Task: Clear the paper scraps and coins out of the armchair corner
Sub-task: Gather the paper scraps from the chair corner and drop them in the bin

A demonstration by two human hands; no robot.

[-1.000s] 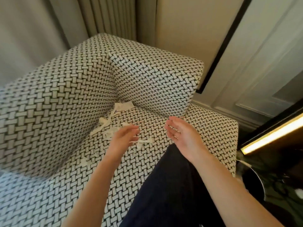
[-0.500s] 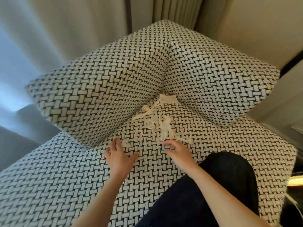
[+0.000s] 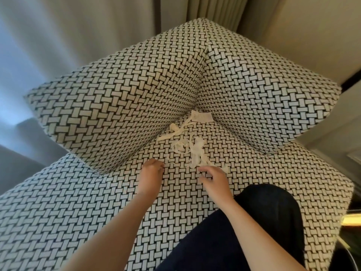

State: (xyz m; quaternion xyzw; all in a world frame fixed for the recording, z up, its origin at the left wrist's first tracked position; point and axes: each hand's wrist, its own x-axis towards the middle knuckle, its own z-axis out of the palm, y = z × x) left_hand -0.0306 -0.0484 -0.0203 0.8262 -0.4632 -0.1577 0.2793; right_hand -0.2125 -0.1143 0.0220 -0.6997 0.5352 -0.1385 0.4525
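Observation:
A pile of thin white paper strips (image 3: pixel 192 151) lies on the black-and-white woven armchair seat (image 3: pixel 78 212), close to its inner corner. A small white paper card (image 3: pixel 202 116) sits right in the corner, with a longer strip (image 3: pixel 172 132) along the left cushion's foot. My left hand (image 3: pixel 150 175) has its fingers curled down onto the seat left of the pile, over the spot where a small scrap lay; the scrap is hidden. My right hand (image 3: pixel 214 178) reaches the near end of the strips with bent fingers, its thumb apart. No coins show.
The backrest cushion (image 3: pixel 117 94) and the side cushion (image 3: pixel 263 94) meet in the corner. My dark trouser leg (image 3: pixel 263 216) rests on the seat at lower right. Curtains (image 3: pixel 97 26) hang behind the chair. A lit lamp edge (image 3: pixel 351 221) glows at the right.
My left hand lay flat with spread fingers beside a small scrap; its fingers have now curled over that spot. My right hand stays at the near end of the strips.

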